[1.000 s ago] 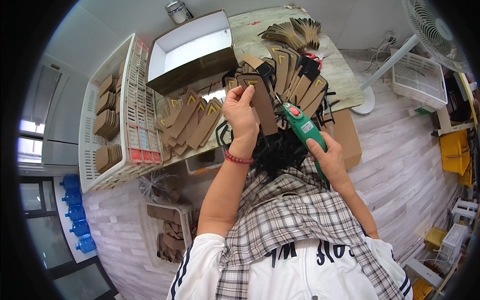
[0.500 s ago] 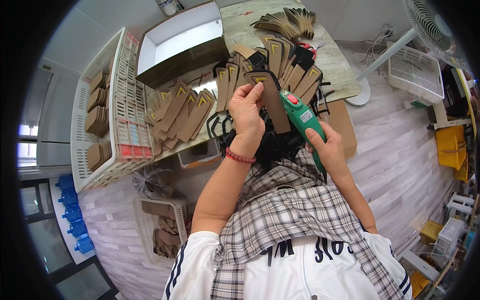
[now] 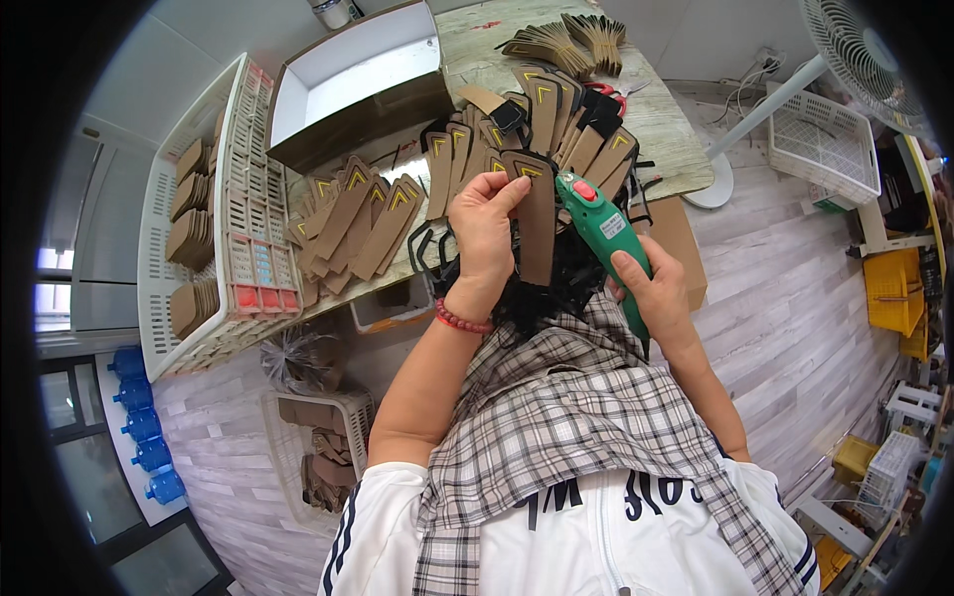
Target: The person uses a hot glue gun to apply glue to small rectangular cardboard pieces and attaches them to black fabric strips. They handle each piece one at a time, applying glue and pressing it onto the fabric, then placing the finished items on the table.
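Observation:
Between thumb and fingers, my left hand [image 3: 486, 226] pinches the top of a flat brown strip [image 3: 538, 236] with a black border and a yellow V mark. The strip hangs down over a heap of black trimmings [image 3: 545, 303] in my lap. My right hand [image 3: 656, 290] is wrapped round a green handheld electric cutter [image 3: 618, 243] with a red button. The cutter's head is close to the strip's upper right edge. More brown strips [image 3: 544, 109] with yellow marks and black borders are fanned out on the table just beyond.
Loose brown strips [image 3: 348, 226] lie on the table [image 3: 661, 129] at left, by an open box [image 3: 358, 134]. A white crate [image 3: 253, 199] holds stacked brown pieces. Red-handled scissors [image 3: 618, 97] lie behind the strips. A fan [image 3: 860, 60] stands at right, and another crate [image 3: 343, 407] is on the floor.
My left hand has shifted slightly left and down with the strip, which now hangs more upright. A gap has opened between the strip's edge and the cutter's head.

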